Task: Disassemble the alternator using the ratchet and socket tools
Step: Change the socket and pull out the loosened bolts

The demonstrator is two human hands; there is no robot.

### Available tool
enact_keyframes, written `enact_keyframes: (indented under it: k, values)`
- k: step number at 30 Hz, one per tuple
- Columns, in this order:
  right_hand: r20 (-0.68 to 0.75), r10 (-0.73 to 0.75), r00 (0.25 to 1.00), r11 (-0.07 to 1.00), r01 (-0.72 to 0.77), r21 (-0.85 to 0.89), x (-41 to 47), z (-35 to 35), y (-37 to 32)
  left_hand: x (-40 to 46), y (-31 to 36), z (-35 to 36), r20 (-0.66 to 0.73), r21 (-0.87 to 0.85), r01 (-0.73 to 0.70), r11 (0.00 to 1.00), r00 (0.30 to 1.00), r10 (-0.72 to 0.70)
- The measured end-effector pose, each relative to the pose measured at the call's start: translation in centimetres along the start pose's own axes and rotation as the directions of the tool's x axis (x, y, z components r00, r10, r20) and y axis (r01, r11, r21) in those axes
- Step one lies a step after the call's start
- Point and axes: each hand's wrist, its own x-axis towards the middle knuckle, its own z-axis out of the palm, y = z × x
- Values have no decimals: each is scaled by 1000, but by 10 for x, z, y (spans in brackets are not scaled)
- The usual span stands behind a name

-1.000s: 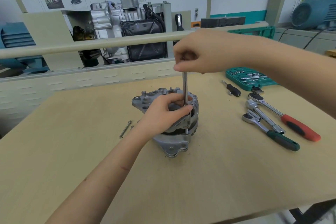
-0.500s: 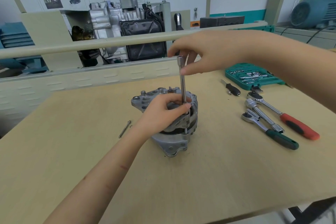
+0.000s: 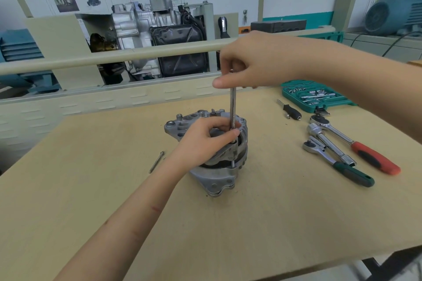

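A grey cast-metal alternator [image 3: 212,175] stands upright in the middle of the wooden table [image 3: 251,223]. A long thin metal extension bar [image 3: 233,109] rises straight up from its right rim. My right hand [image 3: 258,61] pinches the bar's top end from above. My left hand [image 3: 205,141] lies over the alternator's top, fingers curled around the bar's lower end, and hides the top face there. The bar's tip is hidden among my left fingers.
Two ratchets lie to the right, one with a red handle [image 3: 374,159], one with a green handle [image 3: 351,173], with a socket extension [image 3: 331,146] between them. A small black-handled driver [image 3: 291,112] and a green socket case [image 3: 317,96] sit behind. A loose long bolt [image 3: 156,162] lies left of the alternator.
My right fingers have shifted their pinch on the top of the bar, turning it. The left hand has stayed on the alternator and the bar remains upright.
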Motion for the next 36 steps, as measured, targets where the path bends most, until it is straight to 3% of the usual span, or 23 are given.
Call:
enact_keyframes:
  k: [4,10,15,21,28,31,36]
  values:
    - [-16,-62,998,998,61,-29,-2,0,1,0,0,0,1,-2,5,1000,1000,-5]
    - [9,-1,1000,1000,2,-22,0,1,1,0,0,0,0,-3,4,1000,1000,-4]
    - [44,-93,995,994,91,54,-3,-4,-2,0,-1,0,-7,-1,-9,1000,1000,9]
    - [1,-49,999,998,49,-48,-1,0,1,0,-1,0,5,-11,1,1000,1000,-1]
    - [61,-77,995,997,77,3,-1,-2,0,1,-3,0,-3,7,12,1000,1000,-12]
    - [1,-38,999,998,38,-42,1,1,1,1,-2,0,2,-2,9,1000,1000,-9]
    - [46,-98,994,992,95,79,-3,-2,0,0,-2,0,-3,0,14,1000,1000,-14]
